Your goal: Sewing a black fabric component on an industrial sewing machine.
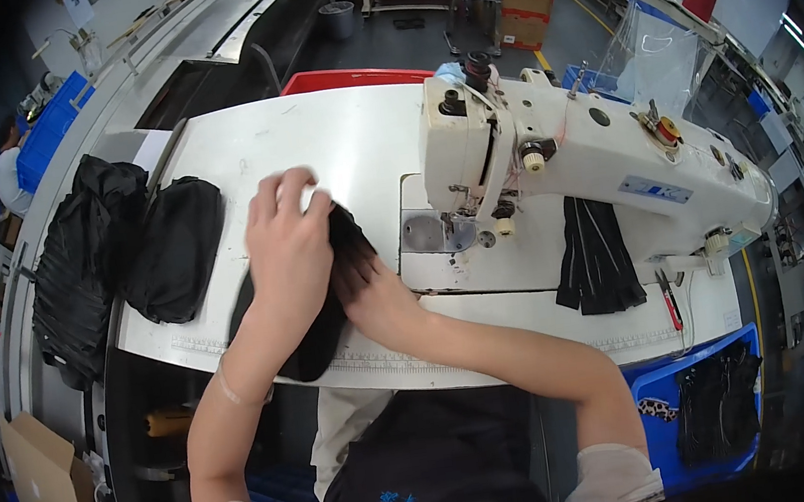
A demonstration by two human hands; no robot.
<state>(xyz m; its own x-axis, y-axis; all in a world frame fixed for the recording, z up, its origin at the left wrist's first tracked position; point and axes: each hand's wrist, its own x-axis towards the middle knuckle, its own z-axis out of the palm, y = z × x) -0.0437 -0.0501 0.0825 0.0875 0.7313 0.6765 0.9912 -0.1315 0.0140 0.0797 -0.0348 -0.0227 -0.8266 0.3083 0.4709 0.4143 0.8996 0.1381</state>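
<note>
My left hand (289, 250) is curled over the upper edge of a black fabric piece (310, 355) at the table's front, left of the sewing machine (468, 137). Beside it, the fingers of my right hand (378, 299) lie apart against that fabric, their tips partly hidden in its dark folds. Another black piece (176, 249) and a crumpled black pile (75, 281) lie at the table's left. Narrow black strips (592, 258) rest under the machine arm, near red-handled snips (672, 308).
A blue bin (657, 380) with black pieces is below the table's right end, a cardboard box (44, 486) at lower left. A red bin (351, 79) sits behind the white table (297, 133). A co-worker (9, 169) is at far left beside blue crates.
</note>
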